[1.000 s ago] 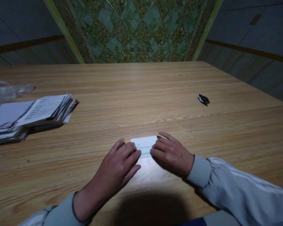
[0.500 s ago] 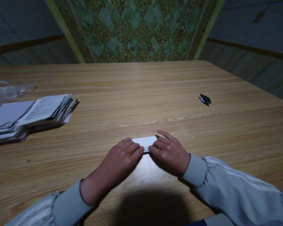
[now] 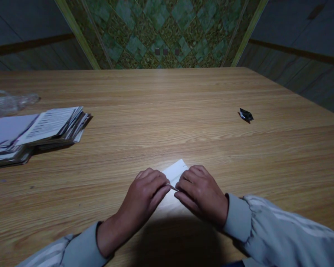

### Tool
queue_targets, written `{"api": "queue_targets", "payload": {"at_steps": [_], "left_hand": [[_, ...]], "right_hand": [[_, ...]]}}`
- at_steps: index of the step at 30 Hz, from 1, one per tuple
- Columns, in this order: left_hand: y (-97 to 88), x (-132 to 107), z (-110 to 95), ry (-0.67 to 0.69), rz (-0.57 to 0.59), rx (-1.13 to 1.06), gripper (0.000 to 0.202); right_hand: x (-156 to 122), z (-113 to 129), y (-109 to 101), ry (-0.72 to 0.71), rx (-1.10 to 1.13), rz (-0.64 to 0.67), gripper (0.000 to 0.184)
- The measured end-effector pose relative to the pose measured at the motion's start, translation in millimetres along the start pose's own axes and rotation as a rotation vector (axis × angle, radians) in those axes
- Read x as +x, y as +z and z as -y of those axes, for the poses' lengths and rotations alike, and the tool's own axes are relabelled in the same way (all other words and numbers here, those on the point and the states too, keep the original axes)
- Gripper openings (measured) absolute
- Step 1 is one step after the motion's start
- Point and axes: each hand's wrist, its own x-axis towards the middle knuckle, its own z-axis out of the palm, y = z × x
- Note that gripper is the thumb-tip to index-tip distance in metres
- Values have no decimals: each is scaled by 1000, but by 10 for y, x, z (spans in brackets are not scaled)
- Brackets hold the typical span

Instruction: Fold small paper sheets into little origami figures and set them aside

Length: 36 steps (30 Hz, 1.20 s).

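Note:
A small sheet of white paper (image 3: 174, 172) lies at the near middle of the table, turned at a slant with one corner pointing away from me. My left hand (image 3: 149, 189) pinches its near edge from the left, thumb against fingers. From the right, my right hand (image 3: 199, 191) grips the same edge, its fingers curled. Between the two thumbs a narrow edge of the paper stands raised, as if folded or bent. Both hands cover much of the sheet's sides.
A stack of papers or booklets (image 3: 52, 126) lies on the wooden table (image 3: 144, 111) at the left, with a clear plastic bag (image 3: 13, 102) behind it. At the right sits a small black folded piece (image 3: 245, 115). A patterned wall (image 3: 167, 33) rises beyond the table's far edge.
The white paper has turned from lying straight to a slant. Both hands have come slightly nearer to me, and the right hand's outstretched finger has curled in.

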Motion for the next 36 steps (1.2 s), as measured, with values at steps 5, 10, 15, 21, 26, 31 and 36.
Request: {"api": "queue_targets", "payload": {"at_steps": [5,10,15,21,26,31,36], "left_hand": [[23,45,-11,-89,6,-21,16],[22,43,-34,-127,13,-3,18],[9,50,-18,-165,45,18,20],[19,104,-12,-196,51,100,12],[27,120,-10,-194,31,125,12],[25,122,-19,-207,32,125,10],[29,125,-15,-205,34,141,10]], "right_hand": [[12,-62,7,112,133,-36,17],[31,-84,0,147,174,-42,17],[36,-75,1,188,224,-23,16],[53,-45,14,227,192,-18,18],[64,-28,43,241,158,-33,16],[78,-15,79,241,97,-54,17],[79,-11,109,230,49,-77,15]]}}
